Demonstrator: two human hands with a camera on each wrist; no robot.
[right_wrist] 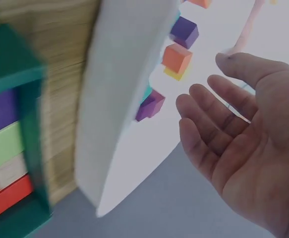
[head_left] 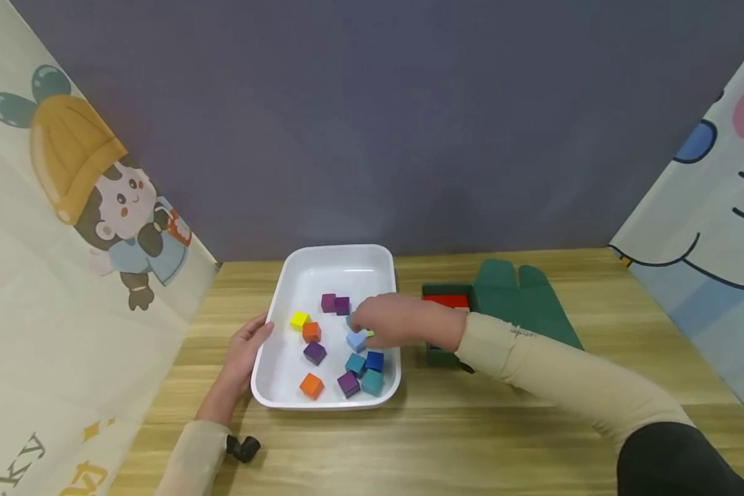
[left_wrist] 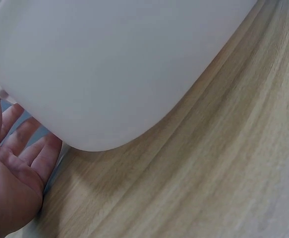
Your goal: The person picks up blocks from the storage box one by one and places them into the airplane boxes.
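Observation:
A white tray [head_left: 297,275] holds several coloured cubes, among them an orange cube [head_left: 311,386], a yellow cube [head_left: 299,320] and a dark purple cube [right_wrist: 185,32]. My left hand [head_left: 246,350] holds the tray's left rim, thumb at the rim and fingers at the outer wall, as the left wrist view [left_wrist: 13,168] partly shows. Over the tray's right side hovers my right hand [head_left: 403,320], its fingers loosely bent with nothing between them in the right wrist view [right_wrist: 248,134]. A light blue cube [head_left: 356,340] lies just below its thumb and fingertips; other cubes there are partly hidden.
Right of the tray stands a green box [head_left: 437,358] with its flap [head_left: 533,310] folded out to the right. Red, light green and purple blocks [right_wrist: 3,144] sit inside; my right forearm covers part of it. A dark wall [head_left: 409,138] rises behind the wooden table [head_left: 372,455].

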